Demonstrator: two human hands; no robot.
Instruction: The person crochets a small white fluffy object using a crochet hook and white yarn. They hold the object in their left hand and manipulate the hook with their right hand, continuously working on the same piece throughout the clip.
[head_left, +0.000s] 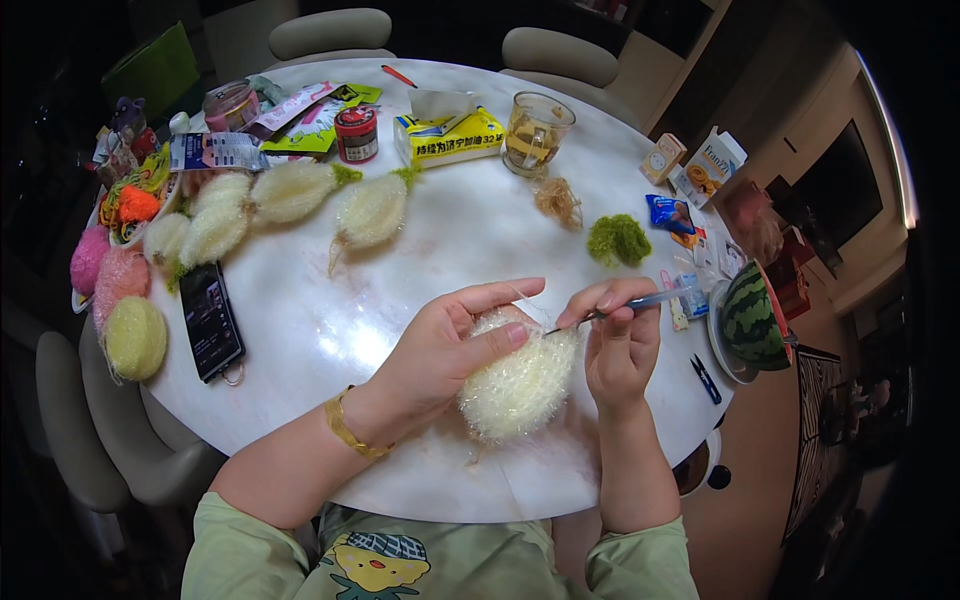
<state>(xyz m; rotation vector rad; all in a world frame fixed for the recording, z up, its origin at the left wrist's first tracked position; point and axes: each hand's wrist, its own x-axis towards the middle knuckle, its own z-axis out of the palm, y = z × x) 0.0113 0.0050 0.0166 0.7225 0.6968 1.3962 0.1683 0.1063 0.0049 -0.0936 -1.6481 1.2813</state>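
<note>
My left hand (442, 337) grips a fuzzy cream crocheted piece (517, 394), thumb across its upper side. A pale strand of yarn runs near the raised index finger. In my right hand (621, 360) is a crochet hook (651, 300) with a translucent bluish handle, held like a pen. Its tip meets the top edge of the cream piece. Brownish fibres stick out from the lower end of that piece. Beyond my hands on the marble-look table (300, 337) lie a tuft of green yarn (619, 240) and a tangle of brown yarn (559, 201).
Several finished cream pieces (371, 211) lie at the left, near yarn balls (135, 337) and a smartphone (212, 322). A glass cup (536, 133) and a tissue pack (450, 139) stand at the back. Thread snips (705, 380) and a cut watermelon (754, 319) are at the right.
</note>
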